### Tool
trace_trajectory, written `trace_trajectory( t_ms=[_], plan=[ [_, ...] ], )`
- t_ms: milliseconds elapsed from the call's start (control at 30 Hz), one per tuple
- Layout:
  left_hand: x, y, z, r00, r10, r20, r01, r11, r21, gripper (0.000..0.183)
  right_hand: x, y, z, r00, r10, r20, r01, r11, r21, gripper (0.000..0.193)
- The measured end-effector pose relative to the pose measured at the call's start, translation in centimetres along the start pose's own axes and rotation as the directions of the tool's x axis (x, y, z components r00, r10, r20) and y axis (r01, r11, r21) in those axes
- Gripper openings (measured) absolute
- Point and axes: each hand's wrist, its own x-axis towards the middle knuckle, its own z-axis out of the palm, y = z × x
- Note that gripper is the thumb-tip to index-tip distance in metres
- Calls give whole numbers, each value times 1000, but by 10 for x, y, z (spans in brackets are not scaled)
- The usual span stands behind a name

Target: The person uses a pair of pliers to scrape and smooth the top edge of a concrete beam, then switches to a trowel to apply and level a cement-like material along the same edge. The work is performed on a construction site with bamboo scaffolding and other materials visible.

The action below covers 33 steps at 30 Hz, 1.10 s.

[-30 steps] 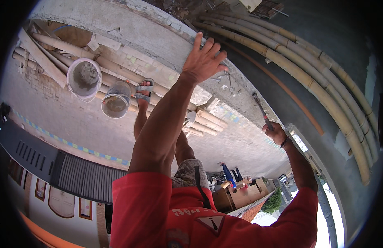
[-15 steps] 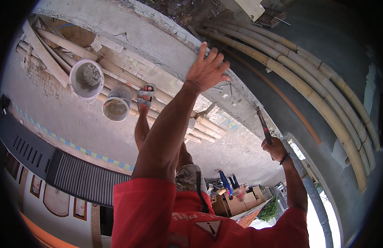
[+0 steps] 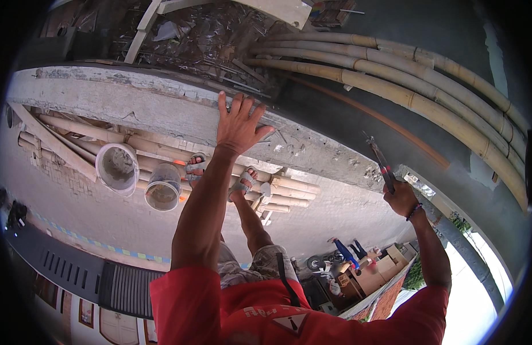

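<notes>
My left hand (image 3: 241, 123) lies flat with fingers spread on the rough concrete ledge (image 3: 151, 103), fingertips over its far edge. Beside the thumb, small thin pieces rest on the concrete, too small to name. My right hand (image 3: 402, 200) is wrapped round the handles of dark pincers (image 3: 382, 164) with red marks. Their head points up and away, above the ledge's far edge, with nothing visible gripped in the jaws. Chipped, pitted concrete runs along the ledge between my hands.
Bamboo poles (image 3: 289, 192) run below the ledge, under my sandalled feet (image 3: 243, 183). Two buckets with grey contents, a white bucket (image 3: 118, 169) and a clear bucket (image 3: 162, 187), stand left. More bamboo (image 3: 392, 95) lies beyond the ledge. A person (image 3: 349, 253) is far below.
The view has shifted, showing more of the ledge's left part and my second foot. The pincers' head has come up off the ledge. My left hand still lies on the concrete.
</notes>
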Motion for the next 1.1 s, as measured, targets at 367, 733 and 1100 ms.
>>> trace_trajectory(
  t_ms=[367,733,1100],
  plan=[
    [1,2,2,999,29,17,-30,995,99,61,43,114,20,962,274,18,-238,867,-438,33],
    [2,4,1,999,44,6,-45,992,115,62,50,135,24,816,555,161,-467,797,-383,39],
    [-2,0,3,999,43,-2,-42,989,140,61,0,81,36,978,177,-108,-197,956,-217,16]
  ],
)
